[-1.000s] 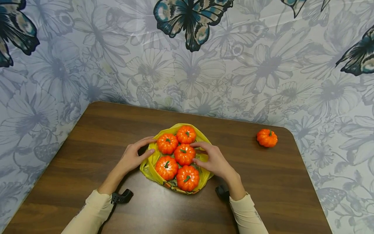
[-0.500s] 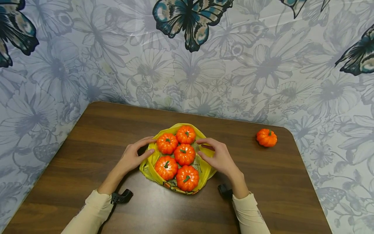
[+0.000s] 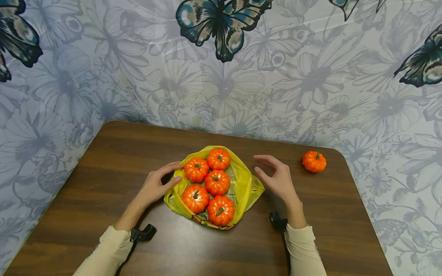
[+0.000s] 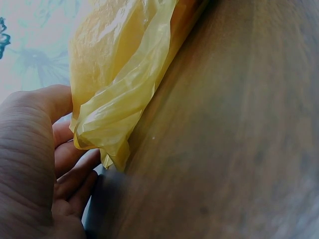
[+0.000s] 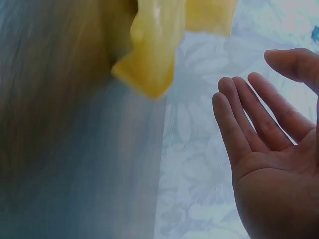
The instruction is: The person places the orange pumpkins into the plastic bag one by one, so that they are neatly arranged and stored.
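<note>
Head view showed a yellow plastic bag lying open near the middle of a brown wooden table, with five small orange pumpkins sitting inside it. Two pumpkins were at the far side, one in the middle and two at the near side, close together and touching each other.

At the left edge of the bag was the left hand. Its index finger lay along the far part of the rim and its thumb pressed against the side of the bag, so the plastic was held lightly between them. From the left wrist view, the crumpled bag stood just beside the thumb and the curled fingers.

To the right of the bag the right hand hovered above the table, near the bag but not touching it. Its fingers were spread apart and relaxed and held nothing. The right wrist view confirmed this: the fingers were straight and the corner of the bag was apart from them.

One more pumpkin sat alone near the far right corner of the table, well apart from the bag. Behind the table hung a cloth with grey flowers and dark butterflies.
</note>
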Demonstrator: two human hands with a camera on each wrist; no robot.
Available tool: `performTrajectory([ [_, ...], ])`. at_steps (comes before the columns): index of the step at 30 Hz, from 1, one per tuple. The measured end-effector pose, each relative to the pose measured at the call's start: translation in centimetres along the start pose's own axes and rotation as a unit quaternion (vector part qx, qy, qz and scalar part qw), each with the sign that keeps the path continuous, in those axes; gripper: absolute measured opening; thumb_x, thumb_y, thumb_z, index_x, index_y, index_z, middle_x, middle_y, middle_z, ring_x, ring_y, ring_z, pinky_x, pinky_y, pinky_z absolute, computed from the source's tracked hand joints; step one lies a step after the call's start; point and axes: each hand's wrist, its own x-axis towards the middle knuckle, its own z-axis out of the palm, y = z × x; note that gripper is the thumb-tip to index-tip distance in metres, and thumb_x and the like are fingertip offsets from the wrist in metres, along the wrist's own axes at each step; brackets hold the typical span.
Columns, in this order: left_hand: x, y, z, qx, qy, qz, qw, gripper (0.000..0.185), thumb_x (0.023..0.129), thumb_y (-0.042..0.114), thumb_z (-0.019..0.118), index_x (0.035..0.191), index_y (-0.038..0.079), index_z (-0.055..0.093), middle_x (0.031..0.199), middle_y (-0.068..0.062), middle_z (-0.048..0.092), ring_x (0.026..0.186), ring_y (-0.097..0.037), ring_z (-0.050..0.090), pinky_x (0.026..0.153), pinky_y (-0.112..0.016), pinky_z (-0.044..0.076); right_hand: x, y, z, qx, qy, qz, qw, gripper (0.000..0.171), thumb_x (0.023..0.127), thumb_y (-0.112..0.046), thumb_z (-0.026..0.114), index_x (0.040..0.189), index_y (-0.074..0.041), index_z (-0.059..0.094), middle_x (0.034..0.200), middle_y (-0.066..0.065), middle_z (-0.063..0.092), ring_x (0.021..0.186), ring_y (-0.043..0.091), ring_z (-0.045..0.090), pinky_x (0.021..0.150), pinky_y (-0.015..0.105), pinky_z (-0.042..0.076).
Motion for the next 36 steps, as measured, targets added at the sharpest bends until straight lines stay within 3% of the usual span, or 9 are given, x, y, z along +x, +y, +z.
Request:
performTrajectory([
  [7,-0.1,0.0,0.0,0.002,0.006,0.004,1.0000,0.042,0.099,0.027,0.077,0.140,0.025,0.069,0.154,-0.008,0.059,0.143,-0.036,0.055,0.116,-0.064,0.041,-0.1,-0.5,-1.1,0.018,0.018,0.013,1.000,0.037,0.096,0.003,0.073,0.132,0.006,0.067,0.133,0.028,0.068,0.124,0.046,0.066,0.109,0.058,0.048],
  [12,-0.1,-0.1,0.1,0.003,0.010,0.005,0.9999,0.042,0.098,0.026,0.077,0.139,0.025,0.069,0.153,-0.008,0.060,0.143,-0.036,0.055,0.117,-0.063,0.040,-0.3,-1.8,-1.9,0.011,0.030,0.016,0.999,0.034,0.095,0.004,0.073,0.129,0.009,0.067,0.131,0.028,0.069,0.122,0.048,0.067,0.107,0.058,0.049],
  [19,-0.2,0.3,0.0,-0.001,0.005,0.005,1.0000,0.043,0.099,0.025,0.076,0.140,0.024,0.068,0.154,-0.010,0.059,0.143,-0.037,0.054,0.117,-0.065,0.040,-0.6,-0.9,-3.3,0.009,0.131,0.013,0.991,0.032,0.093,0.005,0.074,0.124,0.010,0.070,0.125,0.029,0.072,0.119,0.049,0.068,0.106,0.045,0.054],
  [22,-0.3,0.4,0.0,-0.005,0.002,0.002,1.0000,0.042,0.099,0.025,0.076,0.141,0.023,0.068,0.154,-0.011,0.059,0.143,-0.038,0.054,0.117,-0.066,0.039,-0.8,-0.3,-4.2,0.025,0.192,0.016,0.981,0.032,0.092,0.007,0.074,0.124,0.011,0.070,0.123,0.032,0.071,0.116,0.050,0.068,0.103,0.039,0.056],
  [27,-0.3,0.4,0.1,-0.004,0.003,0.001,1.0000,0.043,0.098,0.026,0.077,0.140,0.024,0.068,0.154,-0.010,0.059,0.143,-0.037,0.054,0.118,-0.065,0.039,-1.3,1.0,-5.8,0.046,0.293,0.020,0.955,0.029,0.091,0.007,0.076,0.120,0.012,0.072,0.119,0.035,0.070,0.111,0.040,0.072,0.097,0.029,0.059],
  [30,-0.3,0.2,0.1,-0.001,0.006,0.003,1.0000,0.043,0.098,0.026,0.077,0.140,0.024,0.069,0.153,-0.010,0.060,0.142,-0.037,0.055,0.117,-0.065,0.040,-1.6,2.0,-6.7,0.052,0.337,0.018,0.940,0.030,0.090,0.006,0.078,0.118,0.013,0.072,0.118,0.034,0.069,0.111,0.033,0.072,0.096,0.025,0.059],
  [36,-0.4,0.3,0.1,-0.001,0.007,0.006,1.0000,0.043,0.098,0.025,0.077,0.140,0.024,0.069,0.153,-0.009,0.060,0.142,-0.036,0.055,0.117,-0.064,0.040,-2.3,3.5,-8.5,0.097,0.408,0.023,0.908,0.033,0.086,0.011,0.078,0.117,0.017,0.070,0.118,0.036,0.067,0.107,0.033,0.072,0.094,0.025,0.060],
])
